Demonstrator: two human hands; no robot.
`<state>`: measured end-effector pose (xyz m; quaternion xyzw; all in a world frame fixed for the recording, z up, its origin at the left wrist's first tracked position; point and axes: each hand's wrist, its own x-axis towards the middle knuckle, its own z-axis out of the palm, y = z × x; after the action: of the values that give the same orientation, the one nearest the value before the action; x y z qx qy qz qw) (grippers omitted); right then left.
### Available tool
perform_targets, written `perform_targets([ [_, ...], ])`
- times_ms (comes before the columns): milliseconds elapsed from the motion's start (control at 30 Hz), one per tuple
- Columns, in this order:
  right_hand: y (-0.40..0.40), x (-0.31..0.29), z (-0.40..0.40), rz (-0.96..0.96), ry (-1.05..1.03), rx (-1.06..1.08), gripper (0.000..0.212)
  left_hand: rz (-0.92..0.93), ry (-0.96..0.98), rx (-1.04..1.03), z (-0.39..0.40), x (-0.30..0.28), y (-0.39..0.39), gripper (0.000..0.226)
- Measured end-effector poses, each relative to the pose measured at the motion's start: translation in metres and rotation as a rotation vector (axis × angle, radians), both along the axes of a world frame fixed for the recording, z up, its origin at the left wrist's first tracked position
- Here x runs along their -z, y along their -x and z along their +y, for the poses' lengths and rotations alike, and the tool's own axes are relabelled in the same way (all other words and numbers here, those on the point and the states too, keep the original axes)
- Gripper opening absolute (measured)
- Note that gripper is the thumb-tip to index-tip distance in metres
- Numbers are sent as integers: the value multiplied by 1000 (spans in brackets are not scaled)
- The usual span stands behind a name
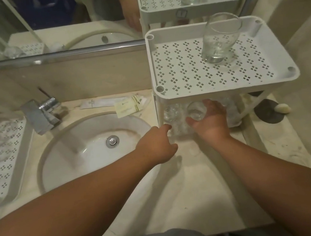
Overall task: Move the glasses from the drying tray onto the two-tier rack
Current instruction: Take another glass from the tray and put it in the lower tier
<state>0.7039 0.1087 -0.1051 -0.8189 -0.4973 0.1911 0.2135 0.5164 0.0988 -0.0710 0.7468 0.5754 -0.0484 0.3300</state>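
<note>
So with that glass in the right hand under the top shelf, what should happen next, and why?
Probably set the small glass down on the lower tier beside the glass already there, then let go. The right hand grips it just under the top tier, already inside the two-tier rack, while the left hand rests at the rack's front edge, seemingly steadying it.
</note>
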Motion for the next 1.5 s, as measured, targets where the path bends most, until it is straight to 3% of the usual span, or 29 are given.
perform_targets([
  [167, -5, 14, 13, -42, 39, -20, 72, 236, -151, 106, 6, 1, 2, 72],
  [800, -4, 41, 32, 16, -49, -27, 82, 169, -201, 152, 18, 9, 9, 71],
  [1000, -4, 38, 37, 10, 62, 8, 98, 186, -184, 169, 19, 8, 11, 76],
  [1500, -3, 26, 48, 37, 112, 0, 92, 98, -116, 151, 13, 4, 15, 75],
])
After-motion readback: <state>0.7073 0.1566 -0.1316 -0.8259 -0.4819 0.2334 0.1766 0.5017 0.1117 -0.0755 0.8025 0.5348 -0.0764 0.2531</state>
